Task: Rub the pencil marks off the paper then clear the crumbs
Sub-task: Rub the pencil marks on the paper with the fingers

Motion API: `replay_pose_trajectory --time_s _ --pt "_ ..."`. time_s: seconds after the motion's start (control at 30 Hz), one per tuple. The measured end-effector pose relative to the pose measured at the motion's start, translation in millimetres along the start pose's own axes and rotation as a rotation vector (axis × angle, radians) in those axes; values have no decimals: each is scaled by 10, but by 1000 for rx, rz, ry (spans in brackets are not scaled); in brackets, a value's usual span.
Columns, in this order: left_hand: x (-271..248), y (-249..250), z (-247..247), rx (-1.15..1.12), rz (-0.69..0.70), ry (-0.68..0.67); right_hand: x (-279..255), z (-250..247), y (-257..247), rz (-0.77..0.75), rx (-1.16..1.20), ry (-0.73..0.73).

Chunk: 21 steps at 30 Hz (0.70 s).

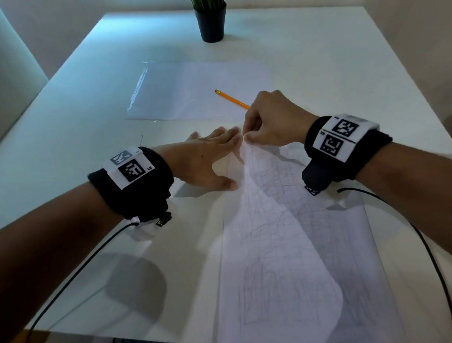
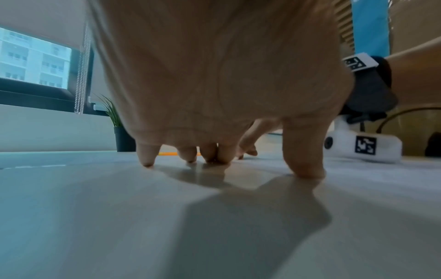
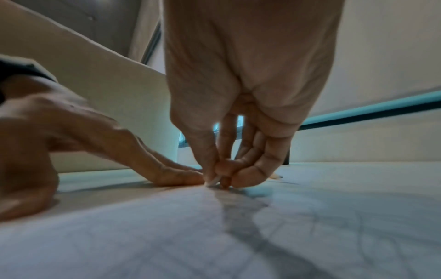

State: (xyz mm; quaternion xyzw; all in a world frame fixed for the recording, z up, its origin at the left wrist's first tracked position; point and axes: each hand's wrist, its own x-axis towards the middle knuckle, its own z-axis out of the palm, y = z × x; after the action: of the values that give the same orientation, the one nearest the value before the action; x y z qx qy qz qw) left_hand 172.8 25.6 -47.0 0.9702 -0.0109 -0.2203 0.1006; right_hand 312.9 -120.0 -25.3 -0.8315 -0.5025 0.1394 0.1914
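A paper sheet (image 1: 275,247) with faint pencil grid lines and scribbles lies at the near right of the white table (image 1: 74,113). My right hand (image 1: 245,137) pinches its far corner between thumb and forefinger and holds that corner slightly raised; the pinch (image 3: 214,179) shows close up in the right wrist view. A second marked sheet (image 1: 352,243) lies under it. My left hand (image 1: 208,156) lies flat beside the pinch, its fingers (image 2: 210,156) straight and pressing on the table. A yellow pencil (image 1: 232,99) lies just beyond my right hand. I see no eraser.
A pale sheet or clear sleeve (image 1: 190,90) lies flat in the middle of the table. A black pot with a green plant (image 1: 211,24) stands at the far edge. Black cables (image 1: 430,253) trail from both wristbands over the near edge.
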Motion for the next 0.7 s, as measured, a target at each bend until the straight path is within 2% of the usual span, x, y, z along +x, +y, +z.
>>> replay_pose_trajectory --time_s 0.07,0.17,0.3,0.43,0.47,0.57,0.6,0.7 --pt "3 0 38 33 -1 0 -20 10 0 -19 8 12" --pt "-9 -3 73 28 18 9 -51 7 -33 -63 28 -146" --pt "-31 35 67 56 -18 -32 -17 -5 10 -7 -6 -9" --pt "-36 25 59 26 -22 -25 -92 2 -93 -58 -20 -212" --pt "-33 22 55 29 -21 -25 -88 -11 -74 -49 -24 -204" --pt "-24 26 58 42 -30 -41 -72 -24 0 14 -24 -42" --pt "-20 22 59 41 -31 -41 -93 -13 -19 8 -11 -62" --pt "-8 12 51 24 -34 -39 -197 26 -132 -52 34 -291"
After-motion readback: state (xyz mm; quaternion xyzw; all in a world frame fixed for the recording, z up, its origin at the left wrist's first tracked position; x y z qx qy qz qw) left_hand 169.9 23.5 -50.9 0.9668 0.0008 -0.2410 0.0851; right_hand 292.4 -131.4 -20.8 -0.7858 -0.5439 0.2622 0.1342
